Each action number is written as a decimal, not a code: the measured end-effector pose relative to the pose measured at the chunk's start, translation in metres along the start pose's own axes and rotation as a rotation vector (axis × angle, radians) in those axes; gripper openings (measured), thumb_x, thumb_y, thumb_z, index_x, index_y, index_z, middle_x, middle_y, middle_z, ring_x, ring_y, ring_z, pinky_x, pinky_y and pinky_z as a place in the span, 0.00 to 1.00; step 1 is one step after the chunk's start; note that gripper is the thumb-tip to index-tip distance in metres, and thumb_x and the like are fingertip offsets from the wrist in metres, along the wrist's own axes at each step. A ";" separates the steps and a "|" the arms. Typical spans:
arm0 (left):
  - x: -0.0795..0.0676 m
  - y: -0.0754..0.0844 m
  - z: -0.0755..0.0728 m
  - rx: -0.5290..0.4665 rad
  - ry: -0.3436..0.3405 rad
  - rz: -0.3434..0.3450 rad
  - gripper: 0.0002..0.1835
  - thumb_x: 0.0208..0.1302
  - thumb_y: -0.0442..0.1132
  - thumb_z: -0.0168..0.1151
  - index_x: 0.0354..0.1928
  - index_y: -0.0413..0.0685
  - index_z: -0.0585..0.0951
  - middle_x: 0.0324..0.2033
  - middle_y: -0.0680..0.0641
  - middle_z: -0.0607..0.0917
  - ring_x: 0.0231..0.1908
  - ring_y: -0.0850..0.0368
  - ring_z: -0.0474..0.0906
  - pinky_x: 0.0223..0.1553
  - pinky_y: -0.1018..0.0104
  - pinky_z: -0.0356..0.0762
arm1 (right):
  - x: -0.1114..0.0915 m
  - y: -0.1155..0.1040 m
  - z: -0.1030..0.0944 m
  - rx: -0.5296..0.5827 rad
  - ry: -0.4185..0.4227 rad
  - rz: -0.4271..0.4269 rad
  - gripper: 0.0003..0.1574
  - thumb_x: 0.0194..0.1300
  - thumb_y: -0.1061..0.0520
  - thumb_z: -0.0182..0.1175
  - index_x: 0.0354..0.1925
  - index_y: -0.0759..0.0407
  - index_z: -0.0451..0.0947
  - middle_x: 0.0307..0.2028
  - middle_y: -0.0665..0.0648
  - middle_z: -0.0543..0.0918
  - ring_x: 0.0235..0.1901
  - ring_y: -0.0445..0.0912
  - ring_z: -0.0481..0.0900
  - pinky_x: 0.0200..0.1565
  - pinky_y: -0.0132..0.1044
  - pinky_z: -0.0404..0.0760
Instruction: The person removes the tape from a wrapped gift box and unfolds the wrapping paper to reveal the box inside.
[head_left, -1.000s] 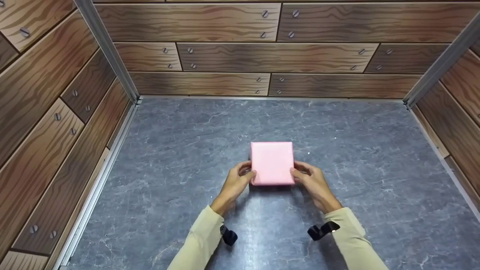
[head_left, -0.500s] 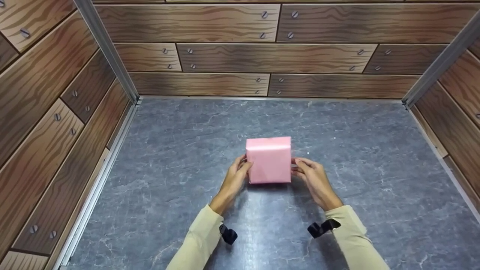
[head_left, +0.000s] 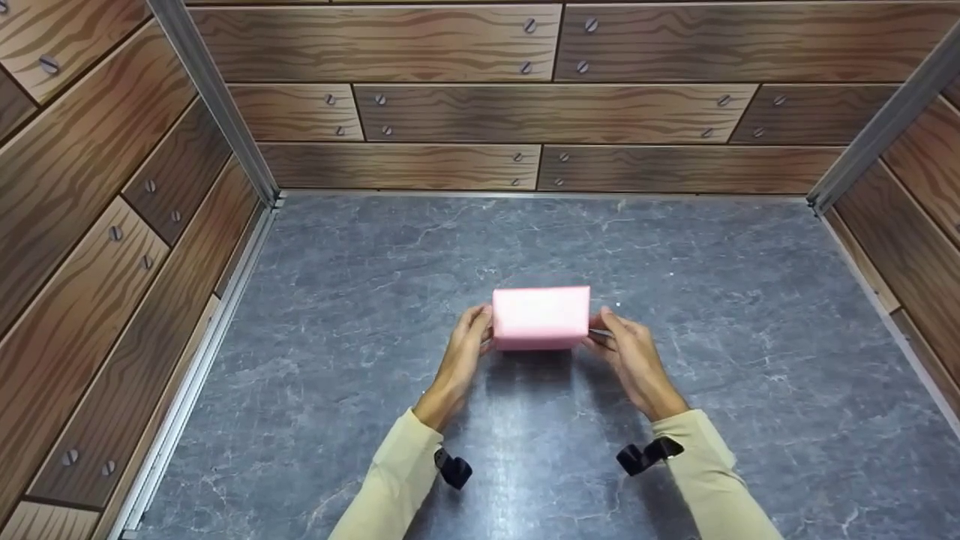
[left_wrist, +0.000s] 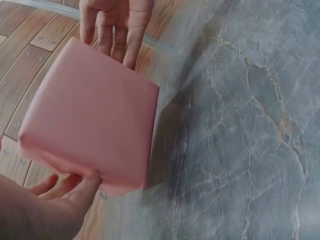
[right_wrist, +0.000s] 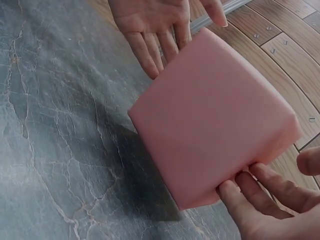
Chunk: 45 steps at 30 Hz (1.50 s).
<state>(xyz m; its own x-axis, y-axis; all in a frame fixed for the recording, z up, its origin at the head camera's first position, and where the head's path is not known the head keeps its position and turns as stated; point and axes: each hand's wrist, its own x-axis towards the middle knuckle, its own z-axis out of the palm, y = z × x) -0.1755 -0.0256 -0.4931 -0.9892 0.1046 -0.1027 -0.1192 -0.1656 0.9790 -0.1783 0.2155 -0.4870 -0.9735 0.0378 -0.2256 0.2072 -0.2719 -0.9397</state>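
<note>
A pink box (head_left: 541, 315) with smooth sides is held between my two hands near the middle of the tabletop, its narrow face up in the head view. My left hand (head_left: 456, 356) touches its left side with extended fingers, the thumb apart from the box in the right wrist view. At the opposite side, my right hand (head_left: 636, 358) presses its fingertips against the box (right_wrist: 210, 120), and its thumb stands away. The square face of the box (left_wrist: 95, 120) fills much of the left wrist view. Its underside is hidden.
The grey marble-patterned tabletop (head_left: 375, 300) runs back to a wood-plank printed wall (head_left: 450, 112). Similar panels stand at left (head_left: 112, 300) and right (head_left: 922, 195), joined by metal posts (head_left: 225, 105). A dark shadow falls on the tabletop below the box.
The box has tipped between my hands, so its narrow face now shows instead of the square one. Both thumbs have shifted off the square face toward the sides.
</note>
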 end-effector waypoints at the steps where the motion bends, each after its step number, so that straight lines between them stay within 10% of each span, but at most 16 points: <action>1: -0.001 -0.001 0.000 -0.003 -0.006 0.004 0.31 0.80 0.49 0.45 0.70 0.29 0.64 0.64 0.32 0.74 0.65 0.40 0.72 0.66 0.52 0.71 | 0.000 0.001 0.000 -0.005 0.004 0.004 0.26 0.81 0.54 0.48 0.56 0.80 0.70 0.42 0.59 0.82 0.44 0.45 0.85 0.55 0.38 0.82; 26: -0.008 -0.011 -0.002 0.023 0.071 -0.014 0.25 0.73 0.48 0.59 0.58 0.34 0.73 0.58 0.37 0.75 0.52 0.51 0.78 0.58 0.58 0.78 | -0.002 0.013 0.000 -0.027 0.003 0.021 0.26 0.74 0.53 0.61 0.51 0.78 0.74 0.43 0.61 0.85 0.44 0.47 0.86 0.53 0.39 0.84; 32: -0.007 -0.017 -0.002 0.123 0.099 0.040 0.23 0.68 0.42 0.64 0.58 0.34 0.75 0.56 0.37 0.77 0.50 0.48 0.80 0.53 0.62 0.79 | -0.003 0.020 -0.004 -0.064 0.010 0.033 0.13 0.67 0.59 0.68 0.43 0.69 0.80 0.42 0.57 0.82 0.43 0.45 0.84 0.53 0.39 0.84; 45: -0.002 -0.028 -0.001 0.116 0.036 0.082 0.24 0.58 0.25 0.67 0.57 0.30 0.74 0.57 0.33 0.73 0.58 0.32 0.77 0.53 0.58 0.83 | 0.000 0.030 -0.011 -0.166 0.012 0.095 0.26 0.62 0.62 0.71 0.53 0.76 0.75 0.48 0.61 0.78 0.42 0.42 0.84 0.49 0.31 0.84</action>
<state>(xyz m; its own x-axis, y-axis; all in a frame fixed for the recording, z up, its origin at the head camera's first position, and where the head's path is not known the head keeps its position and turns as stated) -0.1698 -0.0226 -0.5204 -0.9979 0.0597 -0.0253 -0.0288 -0.0573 0.9979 -0.1715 0.2181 -0.5176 -0.9477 0.0316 -0.3176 0.3123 -0.1126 -0.9433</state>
